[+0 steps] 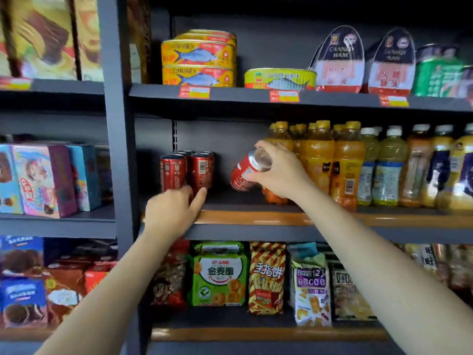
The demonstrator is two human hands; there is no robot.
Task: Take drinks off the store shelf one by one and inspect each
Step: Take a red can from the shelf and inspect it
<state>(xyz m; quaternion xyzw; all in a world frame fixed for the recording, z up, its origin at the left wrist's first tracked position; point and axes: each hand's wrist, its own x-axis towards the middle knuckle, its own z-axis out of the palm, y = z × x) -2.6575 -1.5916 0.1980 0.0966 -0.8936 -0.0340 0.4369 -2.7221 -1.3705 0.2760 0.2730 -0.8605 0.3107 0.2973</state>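
The shelving unit (120, 124) is dark metal, several tiers high. The middle shelf (256, 217) carries the drinks: a long row of orange juice bottles (320, 160) and paler bottled drinks (389, 170) to the right, and a small cluster of red cans (186, 170) standing upright at the left, barcodes facing out. Tinned fish and ham sit on the tier above, snack packets on the tier below.

The right hand (279, 172) holds one red can (248, 172) off the shelf, tilted so its silver end faces the viewer, just in front of the juice bottles. Fingers curl over the upper end and the thumb presses the lower side wall. The left hand (171, 211) reaches toward the standing cans with fingers extended, the tips touching or nearly touching the front cans; it grips nothing.

Assessment: the can is rigid, smooth metal, probably full and moderately heavy for its size. The printed wall is likely slippery. A wrap around the mid-body is more secure than a rim pinch. Squeezing hard risks denting; dropping risks bursting.
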